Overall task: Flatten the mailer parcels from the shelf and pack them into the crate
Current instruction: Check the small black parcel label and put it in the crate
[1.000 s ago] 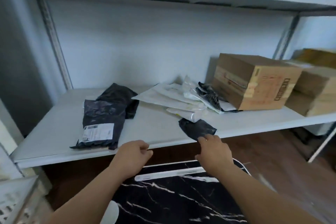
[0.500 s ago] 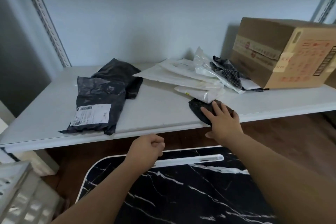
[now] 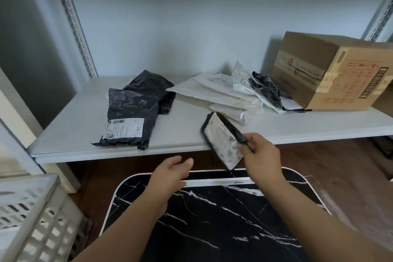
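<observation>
Small black mailer (image 3: 221, 140) held in right hand (image 3: 260, 156), pinched at its right edge between thumb and fingers, tilted, white shipping label facing camera. Label print blurred, unreadable. The mailer hangs over the front lip of the white shelf (image 3: 85, 125), its lower corner above the black marble-pattern table (image 3: 212, 219).

Left hand (image 3: 170, 173) at 8 o'clock from the mailer, loosely open, fingers half curled, holding nothing, just below the shelf edge.

On the shelf at 10 o'clock: two black poly mailers (image 3: 136, 110) overlapping, the front one with a white label and barcode, text too small to read. At 12 to 1 o'clock: a pile of white and clear mailers (image 3: 223, 93) with a dark patterned bag (image 3: 268, 93) on its right side. At 2 o'clock: a cardboard box (image 3: 331, 74), taped, red print and a barcode on the side, characters not legible.

White slotted crate (image 3: 32, 215) at 8 o'clock, bottom-left corner of the view, beside the table.
</observation>
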A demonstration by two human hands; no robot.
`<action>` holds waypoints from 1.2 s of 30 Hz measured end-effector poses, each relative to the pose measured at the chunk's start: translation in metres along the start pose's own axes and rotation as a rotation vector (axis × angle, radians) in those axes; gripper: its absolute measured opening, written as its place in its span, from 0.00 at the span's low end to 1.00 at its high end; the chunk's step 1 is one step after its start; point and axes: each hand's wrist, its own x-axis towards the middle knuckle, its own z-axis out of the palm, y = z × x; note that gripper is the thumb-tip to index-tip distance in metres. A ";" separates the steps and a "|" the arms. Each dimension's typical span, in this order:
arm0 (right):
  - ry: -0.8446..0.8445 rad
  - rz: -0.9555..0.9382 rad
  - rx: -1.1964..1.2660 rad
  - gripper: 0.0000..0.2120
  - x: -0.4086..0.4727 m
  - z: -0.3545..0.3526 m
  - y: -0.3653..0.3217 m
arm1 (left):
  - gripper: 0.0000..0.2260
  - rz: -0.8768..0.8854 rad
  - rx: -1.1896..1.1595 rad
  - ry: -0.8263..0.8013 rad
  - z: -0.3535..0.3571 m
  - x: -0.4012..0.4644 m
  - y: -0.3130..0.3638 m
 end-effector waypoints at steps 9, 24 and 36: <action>-0.528 0.521 0.389 0.06 -0.117 0.031 0.009 | 0.12 -0.098 0.044 0.066 -0.027 -0.060 -0.046; -0.287 0.738 0.567 0.15 -0.132 0.066 0.032 | 0.07 -0.329 -0.242 0.330 -0.014 -0.055 -0.094; -0.490 0.606 0.569 0.09 -0.123 0.063 0.020 | 0.12 -0.051 0.126 0.268 -0.013 -0.059 -0.095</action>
